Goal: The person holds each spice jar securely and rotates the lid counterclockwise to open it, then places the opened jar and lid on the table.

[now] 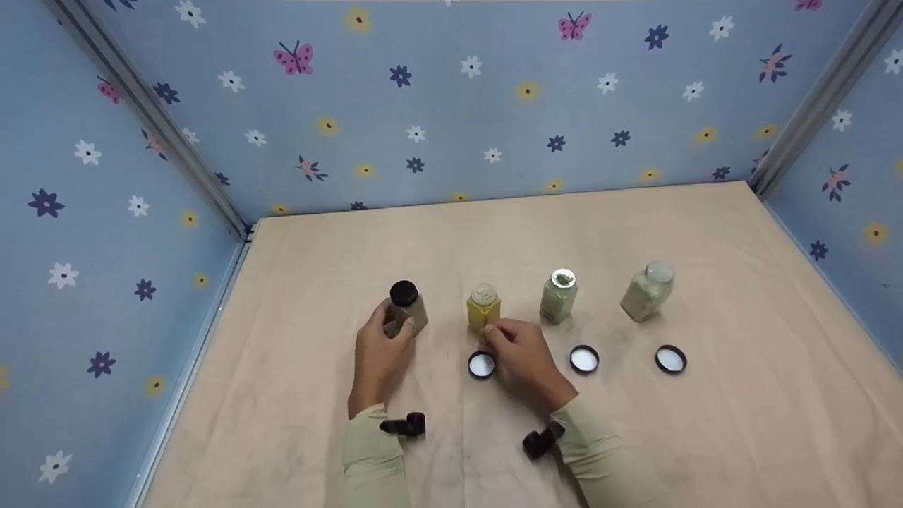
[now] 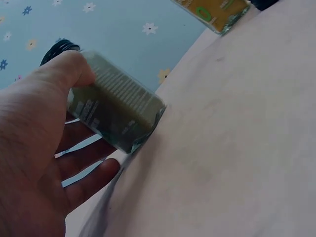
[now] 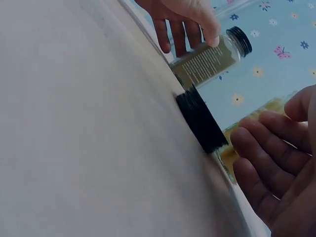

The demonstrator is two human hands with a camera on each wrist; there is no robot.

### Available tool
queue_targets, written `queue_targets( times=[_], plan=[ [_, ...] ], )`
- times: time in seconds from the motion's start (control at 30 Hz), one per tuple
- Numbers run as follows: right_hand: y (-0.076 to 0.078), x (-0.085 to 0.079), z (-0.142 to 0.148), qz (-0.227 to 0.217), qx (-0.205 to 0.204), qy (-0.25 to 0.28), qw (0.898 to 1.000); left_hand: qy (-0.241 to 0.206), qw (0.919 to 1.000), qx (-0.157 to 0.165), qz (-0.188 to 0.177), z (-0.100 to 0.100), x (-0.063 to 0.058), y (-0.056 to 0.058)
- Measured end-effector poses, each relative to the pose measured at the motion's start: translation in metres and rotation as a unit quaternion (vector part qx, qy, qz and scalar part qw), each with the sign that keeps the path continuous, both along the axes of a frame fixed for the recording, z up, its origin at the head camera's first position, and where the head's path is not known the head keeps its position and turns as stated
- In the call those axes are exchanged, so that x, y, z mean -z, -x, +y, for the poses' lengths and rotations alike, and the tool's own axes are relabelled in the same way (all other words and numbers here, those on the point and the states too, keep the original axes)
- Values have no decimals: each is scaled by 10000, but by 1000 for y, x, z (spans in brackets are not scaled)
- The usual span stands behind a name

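My left hand (image 1: 381, 353) grips a spice jar with a black lid (image 1: 404, 293), its thumb on the near side. In the left wrist view the jar (image 2: 116, 101) shows a printed label and dark contents, with the fingers partly hidden behind it. My right hand (image 1: 525, 356) is by the lower part of a yellow spice jar (image 1: 484, 310) with a perforated shaker top. The right wrist view shows its fingers (image 3: 261, 148) loosely bent, holding nothing. A black lid (image 1: 482, 365) lies with its white inside up, just in front of the yellow jar.
To the right stand a green-filled jar with a silvery top (image 1: 559, 296) and a jar of pale contents (image 1: 647, 291). Two more lids, one nearer (image 1: 584, 360) and one farther right (image 1: 671, 359), lie before them on the beige cloth (image 1: 282, 409). Patterned blue panels (image 1: 451, 106) enclose the table.
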State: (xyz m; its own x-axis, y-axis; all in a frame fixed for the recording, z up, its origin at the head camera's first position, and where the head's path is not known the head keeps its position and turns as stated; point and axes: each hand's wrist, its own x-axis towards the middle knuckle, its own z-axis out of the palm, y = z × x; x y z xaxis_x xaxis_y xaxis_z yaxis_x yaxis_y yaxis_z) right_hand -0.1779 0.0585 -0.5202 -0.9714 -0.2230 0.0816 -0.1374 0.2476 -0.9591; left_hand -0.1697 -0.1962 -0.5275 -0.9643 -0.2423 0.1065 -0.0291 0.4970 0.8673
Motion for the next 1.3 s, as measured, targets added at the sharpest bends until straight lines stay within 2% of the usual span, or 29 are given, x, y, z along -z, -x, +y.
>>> queue_targets(
  times=[0.2, 0.43, 0.6, 0.73, 0.97, 1.3],
  plan=[
    [-4, -6, -7, 242, -523, -228, 9981, -322, 9992, 233, 54, -4, -1, 1],
    [-4, -11, -16, 385, -635, -257, 9969, -429, 9985, 344, -66, -7, -4, 2],
    [-5, -12, -26, 636, -863, -544, 9927, -566, 9972, 469, -135, -5, -2, 3],
    [-3, -13, -37, 562, -745, -658, 9935, -562, 9965, 592, -157, -2, 2, 6],
    [7, -16, -58, 236, -689, -304, 9969, -627, 9968, 485, -87, -6, 6, 4],
    [20, -30, -92, 579, -610, -82, 9964, -465, 9977, 374, -309, -13, 2, 5]
  ],
)
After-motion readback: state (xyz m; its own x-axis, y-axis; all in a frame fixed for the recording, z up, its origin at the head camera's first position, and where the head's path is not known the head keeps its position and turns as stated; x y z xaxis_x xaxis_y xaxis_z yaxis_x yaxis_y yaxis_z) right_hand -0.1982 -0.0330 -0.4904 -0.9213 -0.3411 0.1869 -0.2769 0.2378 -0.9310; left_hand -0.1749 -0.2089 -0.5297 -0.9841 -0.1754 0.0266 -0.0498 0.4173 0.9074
